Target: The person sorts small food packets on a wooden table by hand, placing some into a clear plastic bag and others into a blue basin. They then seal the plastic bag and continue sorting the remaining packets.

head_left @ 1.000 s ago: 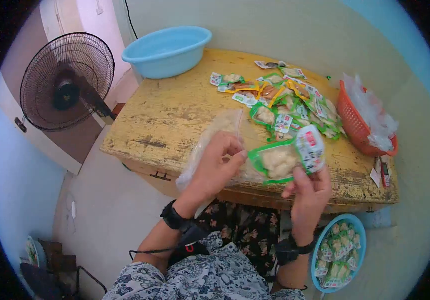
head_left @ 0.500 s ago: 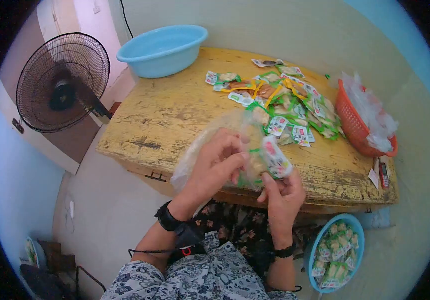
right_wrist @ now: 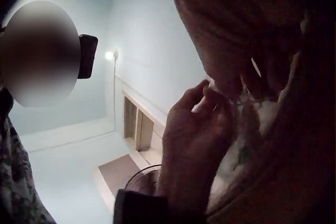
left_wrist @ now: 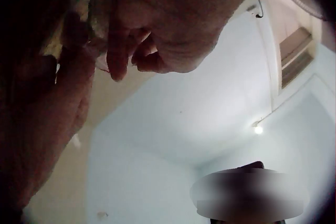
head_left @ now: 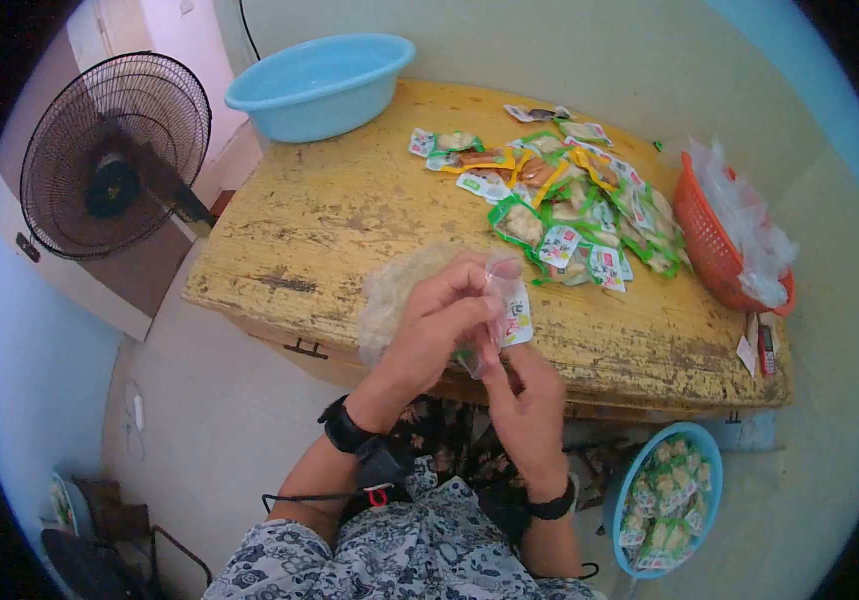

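Note:
My left hand [head_left: 438, 328] pinches the mouth of a clear plastic bag [head_left: 386, 308] above the table's front edge. The bag's body spreads to the left behind that hand. My right hand [head_left: 532, 408] holds a vacuum-sealed food packet [head_left: 518, 318] with a white printed label, at the bag's mouth and partly inside it. Most of the packet is hidden behind the fingers and plastic. In the right wrist view, both hands meet closely at the bag, with the left hand [right_wrist: 194, 134] below the right; the wrist views are dark.
Several similar packets [head_left: 565, 205] lie piled on the worn yellow table [head_left: 310, 220]. A red basket [head_left: 705, 235] of plastic bags stands right, a blue basin [head_left: 325, 85] at the back left. Below right, another blue basin [head_left: 715, 480] holds packets. A fan [head_left: 115, 155] stands left.
My right hand has moved left with the packet, from over the table to the bag's mouth and into it. The left hand keeps hold of the bag.

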Demonstrator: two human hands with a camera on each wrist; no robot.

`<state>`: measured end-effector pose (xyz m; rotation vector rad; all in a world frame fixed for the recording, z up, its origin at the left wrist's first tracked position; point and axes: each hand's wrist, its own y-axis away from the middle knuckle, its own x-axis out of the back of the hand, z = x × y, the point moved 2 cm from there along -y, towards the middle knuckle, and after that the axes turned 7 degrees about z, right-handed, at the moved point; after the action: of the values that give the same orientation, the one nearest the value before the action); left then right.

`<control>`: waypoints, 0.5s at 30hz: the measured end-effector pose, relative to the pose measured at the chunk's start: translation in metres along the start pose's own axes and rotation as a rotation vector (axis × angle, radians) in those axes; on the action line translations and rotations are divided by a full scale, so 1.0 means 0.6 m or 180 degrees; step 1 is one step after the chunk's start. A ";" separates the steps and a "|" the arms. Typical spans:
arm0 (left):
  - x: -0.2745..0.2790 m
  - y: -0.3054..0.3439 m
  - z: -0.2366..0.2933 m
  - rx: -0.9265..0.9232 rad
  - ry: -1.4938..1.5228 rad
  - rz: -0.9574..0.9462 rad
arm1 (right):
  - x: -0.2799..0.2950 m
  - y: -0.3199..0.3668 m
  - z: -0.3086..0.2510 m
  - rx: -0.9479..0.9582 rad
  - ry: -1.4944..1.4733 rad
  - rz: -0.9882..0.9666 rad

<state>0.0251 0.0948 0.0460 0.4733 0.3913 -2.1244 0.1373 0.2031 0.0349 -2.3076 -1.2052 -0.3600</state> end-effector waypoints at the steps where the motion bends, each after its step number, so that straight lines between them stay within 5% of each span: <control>1: 0.006 0.004 0.005 -0.0075 -0.0172 0.0059 | 0.010 -0.004 -0.008 0.0122 0.0118 0.0146; 7: 0.028 0.017 0.040 -0.0128 -0.0471 0.0045 | 0.059 -0.027 0.016 -0.0159 0.0011 0.0701; 15: 0.041 0.026 0.047 -0.0390 -0.0353 -0.0374 | 0.025 -0.056 -0.004 -0.1081 -0.1465 -0.0436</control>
<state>0.0200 0.0562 0.0577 0.2664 0.4926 -2.2131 0.1182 0.2279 0.0542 -2.7023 -1.6339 -0.0809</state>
